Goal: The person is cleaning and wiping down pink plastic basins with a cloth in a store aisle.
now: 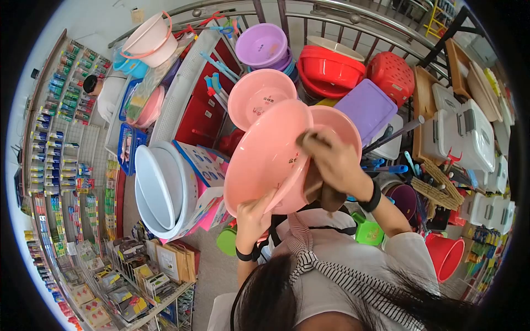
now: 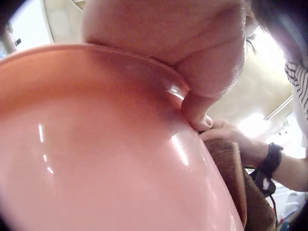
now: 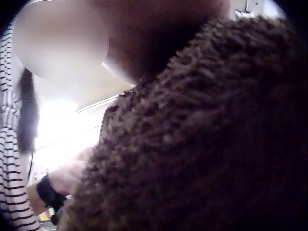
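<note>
A pink plastic basin (image 1: 265, 146) is tilted up on its side in front of the person. My left hand (image 1: 253, 219) grips its near rim; the left wrist view shows the thumb and palm (image 2: 168, 38) over the edge of the basin (image 2: 96, 144). My right hand (image 1: 338, 165), blurred in the head view, holds a brown fluffy cloth (image 1: 333, 199) against the basin's right outer side. This cloth (image 3: 192, 139) fills most of the right wrist view and hides the fingers there.
Behind the held basin are more pink basins (image 1: 264, 91), a purple basin (image 1: 261, 45) and red basins (image 1: 330, 69). Pale blue tubs (image 1: 160, 187) stand at left, near a shelf of small goods (image 1: 160, 270). Clear storage boxes (image 1: 469, 135) line the right side.
</note>
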A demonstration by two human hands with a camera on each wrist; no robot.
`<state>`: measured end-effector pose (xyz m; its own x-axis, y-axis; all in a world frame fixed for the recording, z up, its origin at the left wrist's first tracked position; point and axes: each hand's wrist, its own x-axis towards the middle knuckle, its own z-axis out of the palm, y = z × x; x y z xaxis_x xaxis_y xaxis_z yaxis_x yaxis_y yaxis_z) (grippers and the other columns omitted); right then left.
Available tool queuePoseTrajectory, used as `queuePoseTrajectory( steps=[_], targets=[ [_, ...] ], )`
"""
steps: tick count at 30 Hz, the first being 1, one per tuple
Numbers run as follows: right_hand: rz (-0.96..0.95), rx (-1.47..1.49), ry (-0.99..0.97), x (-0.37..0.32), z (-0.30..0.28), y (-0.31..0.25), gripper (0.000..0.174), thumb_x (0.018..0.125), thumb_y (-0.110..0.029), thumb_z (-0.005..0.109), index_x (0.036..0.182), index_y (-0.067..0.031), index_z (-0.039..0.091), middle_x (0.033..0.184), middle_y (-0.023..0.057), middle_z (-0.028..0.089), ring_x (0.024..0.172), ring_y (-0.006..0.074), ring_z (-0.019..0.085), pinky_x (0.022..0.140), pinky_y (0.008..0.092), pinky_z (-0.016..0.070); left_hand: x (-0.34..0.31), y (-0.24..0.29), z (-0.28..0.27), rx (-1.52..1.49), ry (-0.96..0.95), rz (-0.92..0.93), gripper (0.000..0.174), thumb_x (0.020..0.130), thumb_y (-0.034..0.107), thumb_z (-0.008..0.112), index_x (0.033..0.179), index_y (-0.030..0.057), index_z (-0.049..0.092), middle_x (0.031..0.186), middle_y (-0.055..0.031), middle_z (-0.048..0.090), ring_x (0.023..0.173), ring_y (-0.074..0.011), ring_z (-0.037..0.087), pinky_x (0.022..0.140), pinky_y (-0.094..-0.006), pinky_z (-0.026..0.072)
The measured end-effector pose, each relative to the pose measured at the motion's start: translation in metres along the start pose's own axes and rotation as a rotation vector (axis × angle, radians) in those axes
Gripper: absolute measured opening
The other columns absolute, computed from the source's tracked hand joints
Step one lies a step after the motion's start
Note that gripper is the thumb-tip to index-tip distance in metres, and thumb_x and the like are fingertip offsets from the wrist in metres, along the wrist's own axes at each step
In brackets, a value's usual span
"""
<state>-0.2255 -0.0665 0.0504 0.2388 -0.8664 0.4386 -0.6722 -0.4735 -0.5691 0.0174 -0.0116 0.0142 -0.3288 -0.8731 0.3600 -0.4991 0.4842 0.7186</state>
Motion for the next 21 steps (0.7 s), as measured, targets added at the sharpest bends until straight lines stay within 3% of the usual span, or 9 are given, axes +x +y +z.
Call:
queuePoseTrajectory(
  steps=[2,4,6,8,10,12,15,19,21],
  targets=[
    [0.004,0.084,0.114,-0.004,-0.004,0.010,0.033,0.077,-0.001,0.061,0.109,-0.0073,0.066,0.090,0.0127,0.054,0.072,0.0285,0.061,0.060,0.0368,0.0494,-0.006,0.001,-0.003,0.063,-0.024,0.019,0.041,0.067,-0.002,0.064,0.108,0.0031,0.067,0.074,-0.0126,0.067,0.056,-0.0287,0.062,0.055,-0.0370,0.0491],
    [-0.127,0.136,-0.034,-0.018,-0.008,-0.006,0.030,0.078,-0.001,0.060,0.106,-0.0062,0.067,0.090,0.0145,0.054,0.072,0.0291,0.060,0.061,0.0370,0.0487,-0.006,0.000,-0.005,0.136,-0.032,0.032,0.041,0.067,-0.002,0.064,0.107,0.0040,0.067,0.075,-0.0115,0.068,0.055,-0.0281,0.061,0.054,-0.0367,0.0485],
    [-0.063,0.151,-0.066,-0.021,-0.008,-0.006,0.023,0.078,-0.001,0.059,0.100,-0.0048,0.067,0.090,0.0129,0.053,0.073,0.0295,0.059,0.063,0.0382,0.0489,-0.007,0.003,-0.008,0.176,-0.090,0.041,0.039,0.068,0.000,0.064,0.106,0.0056,0.068,0.076,-0.0102,0.067,0.054,-0.0265,0.059,0.053,-0.0362,0.0473],
    [0.042,0.259,0.004,-0.024,-0.009,0.007,0.018,0.079,-0.003,0.057,0.096,-0.0028,0.066,0.090,0.0112,0.053,0.079,0.0304,0.058,0.070,0.0382,0.0480,-0.004,0.011,-0.008,0.218,-0.117,0.057,0.039,0.067,0.000,0.063,0.105,0.0063,0.069,0.075,-0.0095,0.067,0.054,-0.0251,0.060,0.053,-0.0359,0.0469],
    [0.538,0.522,0.311,-0.030,0.001,0.038,0.012,0.082,-0.004,0.053,0.088,0.0014,0.062,0.089,0.0077,0.053,0.086,0.0235,0.055,0.076,0.0297,0.0417,-0.006,0.017,-0.008,0.268,-0.141,0.066,0.038,0.067,0.001,0.063,0.105,0.0069,0.069,0.075,-0.0089,0.066,0.055,-0.0238,0.060,0.052,-0.0355,0.0465],
    [0.588,0.544,0.369,-0.038,0.001,0.053,0.015,0.079,-0.003,0.048,0.084,0.0052,0.059,0.084,0.0060,0.052,0.086,0.0168,0.051,0.078,0.0264,0.0395,-0.007,0.020,-0.006,0.283,-0.190,0.110,0.040,0.067,0.002,0.061,0.104,0.0084,0.070,0.074,-0.0066,0.066,0.057,-0.0218,0.060,0.053,-0.0347,0.0472],
    [0.729,0.707,0.149,-0.053,-0.012,0.063,0.025,0.082,-0.008,0.043,0.080,0.0064,0.063,0.071,0.0041,0.058,0.072,0.0124,0.052,0.070,0.0260,0.0425,-0.004,0.017,0.002,0.161,-0.137,0.220,0.041,0.066,0.003,0.061,0.104,0.0103,0.071,0.071,-0.0039,0.065,0.057,-0.0210,0.060,0.054,-0.0333,0.0484],
    [1.044,1.146,0.257,-0.077,-0.038,0.065,0.036,0.097,-0.026,0.046,0.114,0.0031,0.060,0.091,0.0067,0.066,0.080,0.0137,0.058,0.073,0.0273,0.0469,0.000,0.020,0.006,0.217,-0.253,0.282,0.041,0.068,0.007,0.062,0.109,0.0124,0.069,0.079,-0.0022,0.065,0.066,-0.0184,0.062,0.060,-0.0303,0.0494],
    [1.051,1.128,0.257,-0.071,-0.040,0.055,0.036,0.098,-0.027,0.047,0.109,0.0033,0.062,0.089,0.0045,0.066,0.080,0.0118,0.059,0.072,0.0271,0.0468,0.001,0.023,0.014,0.255,-0.294,0.320,0.042,0.069,0.009,0.062,0.110,0.0131,0.068,0.082,-0.0009,0.065,0.070,-0.0170,0.062,0.062,-0.0292,0.0492]
  ],
)
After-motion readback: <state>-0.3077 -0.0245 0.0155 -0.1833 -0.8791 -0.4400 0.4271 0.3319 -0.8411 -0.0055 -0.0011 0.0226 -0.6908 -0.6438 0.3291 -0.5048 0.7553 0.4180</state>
